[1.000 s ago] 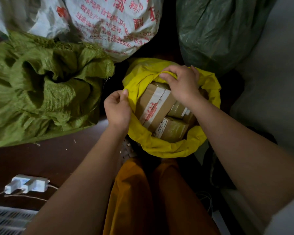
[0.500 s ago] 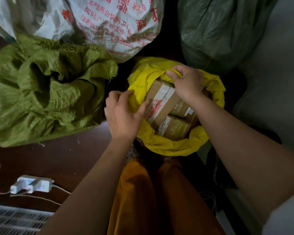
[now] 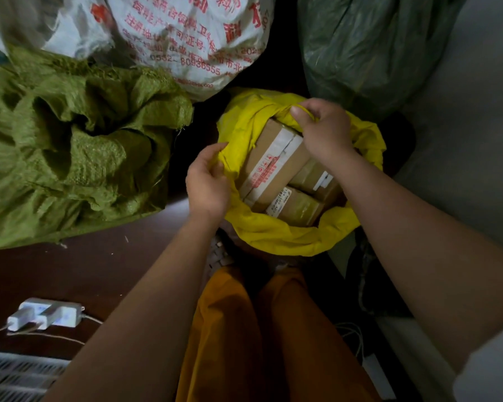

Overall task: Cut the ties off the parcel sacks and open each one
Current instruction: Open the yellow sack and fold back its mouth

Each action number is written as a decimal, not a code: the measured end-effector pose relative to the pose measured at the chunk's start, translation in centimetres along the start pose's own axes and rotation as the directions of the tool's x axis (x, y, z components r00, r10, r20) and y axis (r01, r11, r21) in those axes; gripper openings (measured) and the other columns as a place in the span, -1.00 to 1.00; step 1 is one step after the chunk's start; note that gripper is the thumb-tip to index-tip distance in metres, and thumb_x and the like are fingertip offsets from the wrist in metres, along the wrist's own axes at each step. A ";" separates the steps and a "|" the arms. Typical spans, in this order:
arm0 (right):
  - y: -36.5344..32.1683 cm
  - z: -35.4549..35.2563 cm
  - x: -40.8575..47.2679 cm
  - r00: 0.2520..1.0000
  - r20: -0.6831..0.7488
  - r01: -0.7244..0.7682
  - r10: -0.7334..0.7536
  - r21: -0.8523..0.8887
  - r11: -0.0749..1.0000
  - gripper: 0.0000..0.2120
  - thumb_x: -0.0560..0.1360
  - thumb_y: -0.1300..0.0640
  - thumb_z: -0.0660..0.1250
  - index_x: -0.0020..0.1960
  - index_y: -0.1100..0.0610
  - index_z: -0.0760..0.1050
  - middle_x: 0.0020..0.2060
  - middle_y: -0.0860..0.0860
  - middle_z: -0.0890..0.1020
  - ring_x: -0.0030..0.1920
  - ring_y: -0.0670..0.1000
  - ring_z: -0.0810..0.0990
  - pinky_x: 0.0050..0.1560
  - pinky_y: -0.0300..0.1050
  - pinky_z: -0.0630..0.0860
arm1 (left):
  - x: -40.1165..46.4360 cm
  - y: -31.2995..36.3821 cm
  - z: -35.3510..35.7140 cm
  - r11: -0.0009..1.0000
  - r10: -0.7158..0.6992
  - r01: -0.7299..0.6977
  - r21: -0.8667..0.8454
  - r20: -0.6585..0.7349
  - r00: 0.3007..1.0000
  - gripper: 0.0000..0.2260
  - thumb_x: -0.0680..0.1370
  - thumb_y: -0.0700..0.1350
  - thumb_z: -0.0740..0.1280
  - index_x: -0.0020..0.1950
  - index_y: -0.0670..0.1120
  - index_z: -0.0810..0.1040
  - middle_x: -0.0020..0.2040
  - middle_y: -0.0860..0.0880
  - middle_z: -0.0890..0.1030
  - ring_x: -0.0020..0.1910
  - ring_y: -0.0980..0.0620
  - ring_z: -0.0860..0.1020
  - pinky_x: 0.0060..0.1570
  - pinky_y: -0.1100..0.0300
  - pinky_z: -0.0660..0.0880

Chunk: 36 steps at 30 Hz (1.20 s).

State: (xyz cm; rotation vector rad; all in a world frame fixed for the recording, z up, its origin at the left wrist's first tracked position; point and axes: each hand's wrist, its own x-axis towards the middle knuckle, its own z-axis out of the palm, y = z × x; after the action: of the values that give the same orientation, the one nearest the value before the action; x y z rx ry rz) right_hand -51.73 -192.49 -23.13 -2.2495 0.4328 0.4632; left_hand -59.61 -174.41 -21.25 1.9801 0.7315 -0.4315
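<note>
A yellow sack (image 3: pixel 276 236) stands open in front of my knees, its rim rolled outward. Inside lie brown cardboard parcels (image 3: pixel 273 163) with white labels and red print. My left hand (image 3: pixel 206 184) grips the sack's left rim, fingers curled over the fabric. My right hand (image 3: pixel 325 132) pinches the far rim above the parcels. A light green woven sack (image 3: pixel 70 146) lies open and crumpled to the left. A white sack with red lettering (image 3: pixel 183 39) stands behind, and a dark green sack (image 3: pixel 369 50) at the back right; their mouths are out of view.
A white power strip (image 3: pixel 45 316) with plugs and cables lies on the dark floor (image 3: pixel 105 271) at the lower left. A white grille (image 3: pixel 15 375) fills the bottom left corner. My orange trousers (image 3: pixel 259 338) are below the sack. A grey surface (image 3: pixel 462 140) runs along the right.
My left hand shifted up and regripped the yellow sack's left rim. My right hand pulled the far rim a little further back, so the mouth gapes wider.
</note>
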 end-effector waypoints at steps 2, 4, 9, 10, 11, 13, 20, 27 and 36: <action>0.2 0.0 -0.5 0.999 0.013 0.036 -0.036 -0.021 0.999 -0.73 0.60 0.02 0.27 0.21 0.11 0.58 0.17 0.05 0.63 0.23 0.06 0.53 0.36 0.11 0.33 | -0.5 0.2 0.1 0.963 0.005 0.012 0.270 -0.061 0.998 -0.63 0.60 -0.19 0.17 0.35 0.11 0.48 0.13 -0.03 0.37 0.19 -0.12 0.38 0.23 -0.01 0.36; 0.4 -0.2 -1.0 0.997 0.044 0.060 -0.057 -0.053 0.997 -0.73 0.61 0.07 0.25 0.26 0.10 0.55 0.25 0.06 0.58 0.30 0.07 0.49 0.42 0.16 0.25 | -1.3 0.3 0.1 0.933 -0.038 0.049 0.357 -0.036 0.999 -0.63 0.60 0.02 0.19 0.41 0.23 0.37 0.14 -0.04 0.25 0.20 -0.14 0.29 0.23 -0.01 0.27; 0.6 -1.6 -2.3 0.992 0.096 0.090 -0.083 -0.080 0.993 -0.65 0.59 0.19 0.27 0.37 0.05 0.47 0.43 0.02 0.41 0.46 0.02 0.30 0.50 -0.02 0.16 | -2.7 0.2 0.5 0.945 -0.157 0.090 0.315 0.192 0.969 -0.25 0.47 0.22 0.36 0.50 0.33 -0.05 0.28 -0.13 0.17 0.19 -0.30 0.40 0.24 -0.05 0.36; 0.7 -2.0 -2.7 0.995 0.079 0.069 -0.064 -0.057 0.996 -0.62 0.58 0.20 0.28 0.39 0.07 0.45 0.44 0.03 0.38 0.47 0.02 0.28 0.49 -0.07 0.16 | -2.9 0.4 0.7 0.942 -0.138 0.070 0.327 0.189 0.972 -0.22 0.48 0.15 0.39 0.52 0.30 -0.08 0.29 -0.16 0.20 0.15 -0.30 0.44 0.17 -0.01 0.40; 0.9 -2.4 -3.3 0.998 0.042 0.045 -0.043 -0.034 0.998 -0.60 0.58 0.21 0.29 0.41 0.09 0.44 0.44 0.05 0.38 0.47 0.03 0.28 0.48 -0.11 0.17 | -3.0 0.6 0.8 0.943 -0.111 0.050 0.328 0.171 0.979 -0.20 0.49 0.07 0.41 0.53 0.27 -0.08 0.29 -0.17 0.23 0.12 -0.28 0.46 0.08 0.04 0.40; 1.8 -3.2 -4.7 0.997 -0.079 -0.009 0.006 -0.035 0.999 -0.58 0.56 0.21 0.32 0.41 0.12 0.42 0.42 0.06 0.40 0.44 0.07 0.30 0.43 -0.16 0.20 | -3.0 1.1 1.0 0.954 -0.061 0.019 0.299 0.130 0.990 -0.17 0.48 -0.11 0.43 0.54 0.22 -0.04 0.29 -0.18 0.30 0.12 -0.22 0.47 -0.03 0.11 0.35; 6.0 -3.8 -9.7 0.816 -0.275 -0.524 0.509 0.023 0.852 -0.39 0.49 0.07 0.41 0.47 -0.10 0.25 0.51 0.00 0.19 0.40 0.20 0.22 0.30 0.10 0.27 | -3.6 2.7 2.5 0.996 0.000 0.008 0.084 -0.102 0.995 -0.31 0.42 -0.38 0.37 0.46 -0.18 0.12 0.38 -0.26 0.28 0.30 -0.17 0.34 0.04 0.38 0.25; 6.8 -3.2 -10.2 0.859 -0.257 -0.375 0.443 0.273 0.886 -0.34 0.44 0.45 0.26 0.49 0.10 0.28 0.45 0.09 0.33 0.42 0.04 0.32 0.35 -0.33 0.16 | -4.0 3.0 4.0 0.989 0.056 -0.043 0.141 -0.089 0.994 -0.46 0.36 -0.39 0.37 0.27 -0.22 0.24 0.09 -0.14 0.46 0.04 -0.09 0.48 -0.05 0.16 0.40; 8.6 -6.1 -9.8 0.821 -0.368 -0.279 0.436 0.408 0.869 -0.44 0.42 0.47 0.25 0.34 0.06 0.43 0.25 0.05 0.53 0.26 0.04 0.51 0.30 0.06 0.46 | -3.1 2.2 2.9 0.988 0.123 -0.113 0.108 -0.094 0.988 -0.50 0.37 -0.45 0.20 0.29 -0.27 0.23 0.13 -0.17 0.41 0.10 -0.19 0.45 0.08 0.00 0.43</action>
State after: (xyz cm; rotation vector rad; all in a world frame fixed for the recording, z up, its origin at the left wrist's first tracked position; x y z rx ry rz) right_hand -62.95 -201.03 -20.27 -1.9196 1.1154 0.0305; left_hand -60.48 -178.70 -19.43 2.1421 0.6618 -0.3056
